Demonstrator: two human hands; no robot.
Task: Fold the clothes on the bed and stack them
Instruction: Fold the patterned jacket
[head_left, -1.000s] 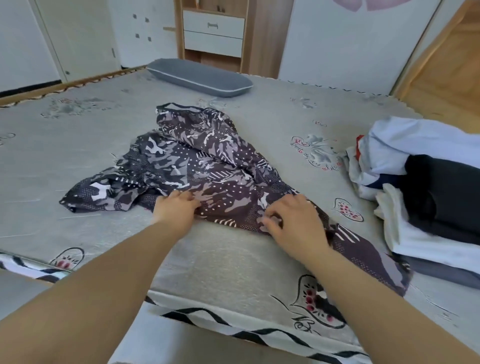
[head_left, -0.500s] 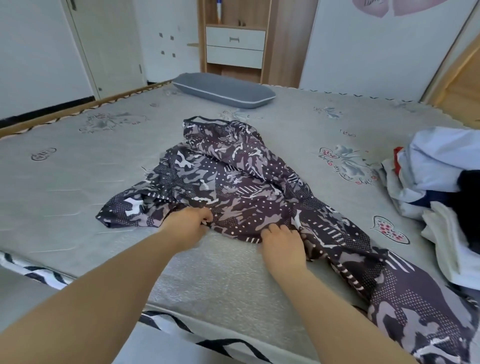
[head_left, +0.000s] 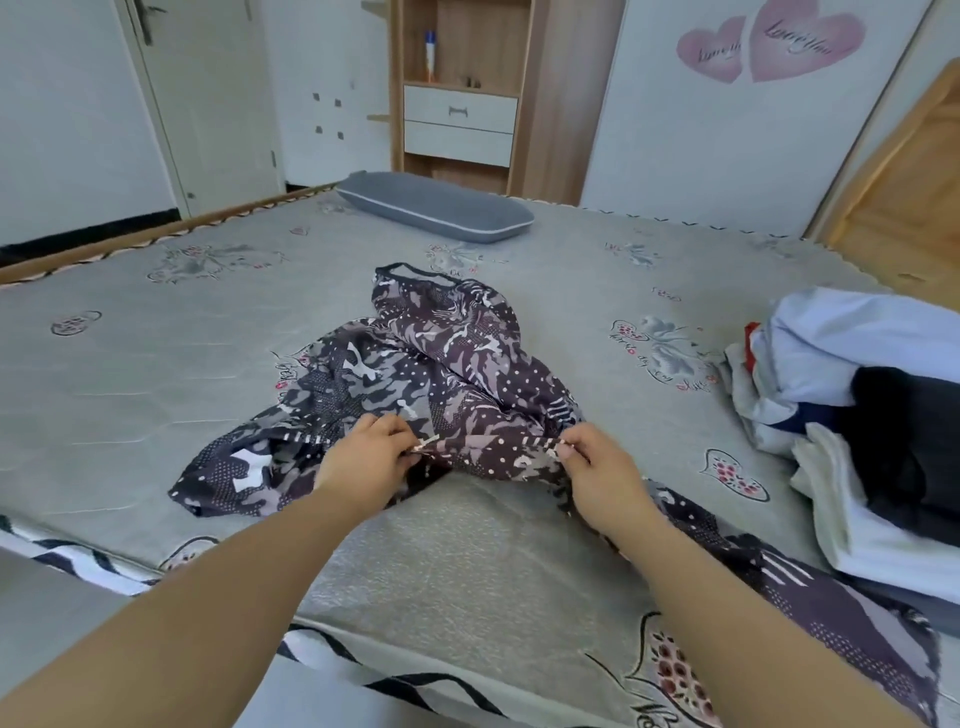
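**Pinching a limp, slippery hem**

Holding the patterned garment (head_left: 447, 384) at its near edge, we have our left hand (head_left: 363, 462) and our right hand (head_left: 597, 467) side by side, each with thumb and fingertips pinching the hem, a short span of cloth stretched between them just above the bed (head_left: 156, 374). We judge the fabric thin, light and soft, probably a little slick: it sags, bunches and holds no shape, so a flat grip would slide. Hems and seams look like the best places to take hold, well apart, so the cloth hangs straight. One tail trails near right over the mattress edge. Beyond our hands the body lies crumpled mid-bed, neckline farthest. To the right sits a pile of clothes (head_left: 857, 395); a grey pillow (head_left: 436, 213) lies at the far side.
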